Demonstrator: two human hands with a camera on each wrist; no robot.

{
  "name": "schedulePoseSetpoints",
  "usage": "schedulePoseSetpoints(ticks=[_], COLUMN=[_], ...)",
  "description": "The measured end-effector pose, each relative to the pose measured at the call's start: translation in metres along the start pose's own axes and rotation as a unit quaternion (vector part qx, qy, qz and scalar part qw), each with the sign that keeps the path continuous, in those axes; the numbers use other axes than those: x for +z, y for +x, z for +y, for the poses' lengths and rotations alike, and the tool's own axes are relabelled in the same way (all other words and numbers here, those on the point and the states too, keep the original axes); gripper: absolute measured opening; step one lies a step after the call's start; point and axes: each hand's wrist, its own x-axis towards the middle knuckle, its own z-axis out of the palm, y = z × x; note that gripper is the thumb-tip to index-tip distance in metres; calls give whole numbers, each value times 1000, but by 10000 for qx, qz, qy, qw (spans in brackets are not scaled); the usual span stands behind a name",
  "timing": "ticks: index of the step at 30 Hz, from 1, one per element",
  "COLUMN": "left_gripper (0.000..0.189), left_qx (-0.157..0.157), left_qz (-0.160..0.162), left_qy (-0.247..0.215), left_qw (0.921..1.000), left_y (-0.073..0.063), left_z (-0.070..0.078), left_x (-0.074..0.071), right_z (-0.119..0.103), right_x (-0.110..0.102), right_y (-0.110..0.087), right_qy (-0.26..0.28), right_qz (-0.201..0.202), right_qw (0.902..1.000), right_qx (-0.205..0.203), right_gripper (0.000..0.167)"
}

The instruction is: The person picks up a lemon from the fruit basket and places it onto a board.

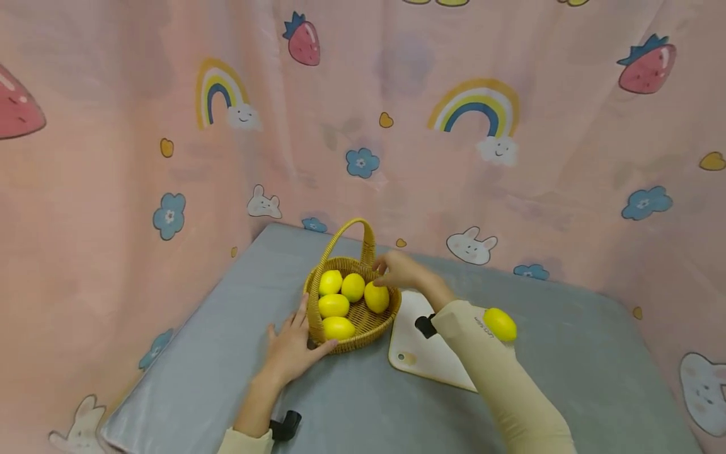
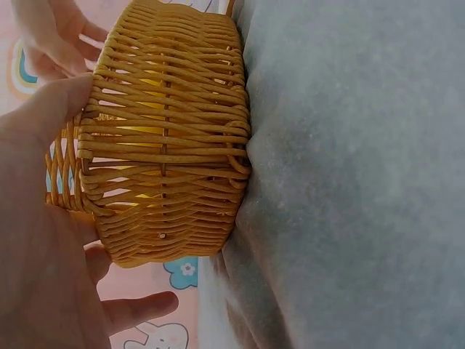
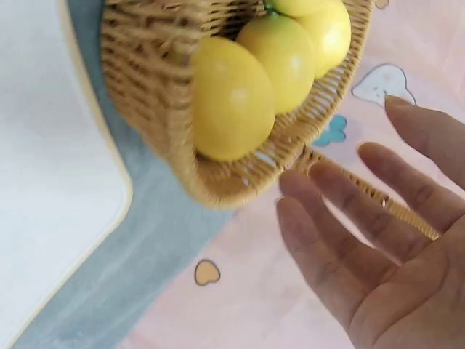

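A yellow wicker basket point(image 1: 365, 340) with an arched handle holds several lemons point(image 1: 333, 306). My left hand point(image 1: 289, 350) rests against its near left side, thumb at the rim and fingers spread around the handle's foot. In the left wrist view, the thumb point(image 2: 69, 98) touches the rim and one finger point(image 2: 142, 311) stretches out free below the weave. Over the basket's right side is my right hand point(image 1: 401, 270), close above the rightmost lemon point(image 1: 377, 297). The right wrist view shows that hand's fingers point(image 3: 349, 251) extended and apart, beside the rim, with nothing held.
A white cutting board point(image 1: 416, 325) lies right of the basket, partly hidden by my right sleeve point(image 1: 493, 372). One more lemon point(image 1: 500, 324) is at the board's far right. Grey cloth point(image 1: 351, 403) covers the table, and a pink printed curtain point(image 1: 317, 113) hangs behind.
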Motion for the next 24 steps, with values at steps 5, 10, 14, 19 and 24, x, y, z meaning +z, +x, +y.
schedulePoseSetpoints(ticks=[5, 10, 14, 19, 24], left_gripper=[96, 94, 94, 94, 95], left_qx=[14, 5, 9, 10, -5], left_qz=[24, 66, 72, 83, 13], left_qy=[-31, -86, -154, -188, -234], left_qw=[10000, 9999, 9999, 9998, 9997], left_y=[1, 1, 1, 2, 2], left_z=[1, -1, -3, -3, -3], left_x=[1, 0, 1, 1, 2], right_z=[-6, -8, -8, -8, -9], right_x=[11, 20, 27, 30, 35], right_y=[18, 29, 35, 40, 43], right_qy=[-185, -431, -379, -506, -679], right_qz=[-216, -182, -150, -192, -401], right_qw=[9986, 9954, 9939, 9929, 9914], right_qx=[443, 833, 1024, 1058, 1049], right_gripper=[37, 35, 14, 14, 19])
